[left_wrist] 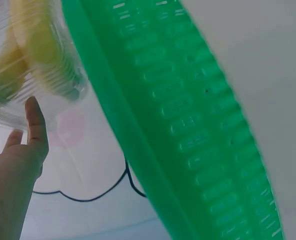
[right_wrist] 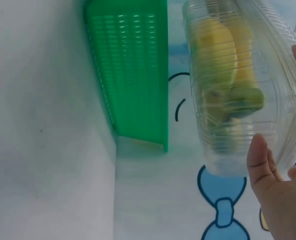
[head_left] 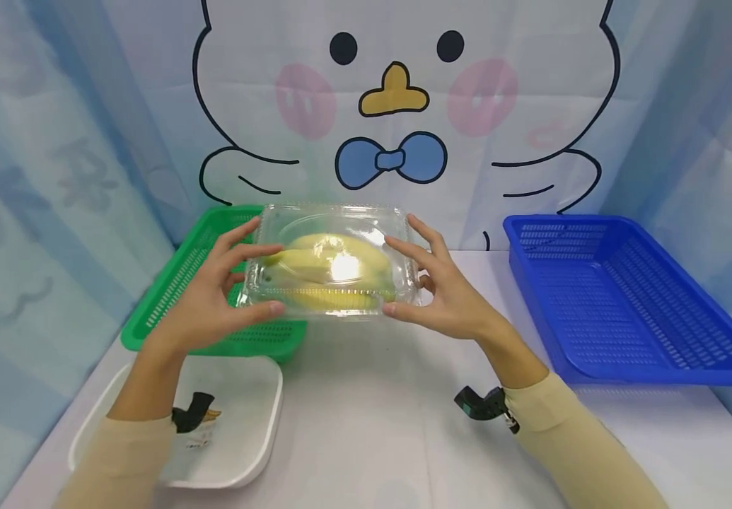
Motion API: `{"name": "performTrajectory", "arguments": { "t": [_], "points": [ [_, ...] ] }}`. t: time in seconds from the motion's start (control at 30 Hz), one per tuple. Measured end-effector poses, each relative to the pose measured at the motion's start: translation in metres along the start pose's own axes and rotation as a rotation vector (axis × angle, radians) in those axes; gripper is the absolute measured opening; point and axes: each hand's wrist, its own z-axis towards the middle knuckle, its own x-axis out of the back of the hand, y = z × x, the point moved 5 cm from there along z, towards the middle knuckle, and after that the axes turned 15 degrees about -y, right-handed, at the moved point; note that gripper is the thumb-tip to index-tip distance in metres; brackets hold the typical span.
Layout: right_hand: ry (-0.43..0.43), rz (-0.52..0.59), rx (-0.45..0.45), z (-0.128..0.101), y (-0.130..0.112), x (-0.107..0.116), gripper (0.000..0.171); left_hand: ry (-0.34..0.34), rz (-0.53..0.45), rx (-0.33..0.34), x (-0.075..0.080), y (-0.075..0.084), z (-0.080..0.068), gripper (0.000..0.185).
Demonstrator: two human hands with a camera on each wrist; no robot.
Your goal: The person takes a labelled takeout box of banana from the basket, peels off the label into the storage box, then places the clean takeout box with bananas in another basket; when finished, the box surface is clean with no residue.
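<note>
Between both hands a clear plastic clamshell box (head_left: 334, 219) with yellow bananas (head_left: 315, 263) inside is held up over the table, its lid closed. My left hand (head_left: 213, 286) grips the box's left end, thumb along the near edge and fingers over the top. At the opposite end my right hand (head_left: 445, 286) holds it the same way, fingers spread. From the right wrist view, the bananas (right_wrist: 220, 60) show green at their lower ends through the ribbed wall. Part of the green basket (head_left: 168, 297) lies behind the left hand and box.
A white basin (head_left: 257, 424) with a small packet (head_left: 200, 431) in it sits at the near left, partly under the left forearm. The blue basket (head_left: 620, 304) stands on the right side of the white table (head_left: 366, 424). A printed curtain (head_left: 397, 212) hangs behind.
</note>
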Motion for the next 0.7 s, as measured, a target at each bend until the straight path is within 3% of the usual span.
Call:
{"name": "performTrajectory", "arguments": {
  "t": [0.33, 0.47, 0.7],
  "points": [
    [-0.032, -0.11, 0.077, 0.038, -0.013, -0.007, 0.083, 0.039, -0.046, 0.042, 0.024, -0.011, -0.02, 0.065],
    [-0.049, -0.115, 0.106, 0.055, -0.021, -0.008, 0.082, 0.059, -0.057, 0.053, 0.035, -0.016, -0.026, 0.064],
    [-0.075, -0.091, 0.153, 0.075, -0.022, -0.02, 0.08, 0.035, -0.031, 0.111, 0.05, -0.02, -0.039, 0.066]
  ]
}}
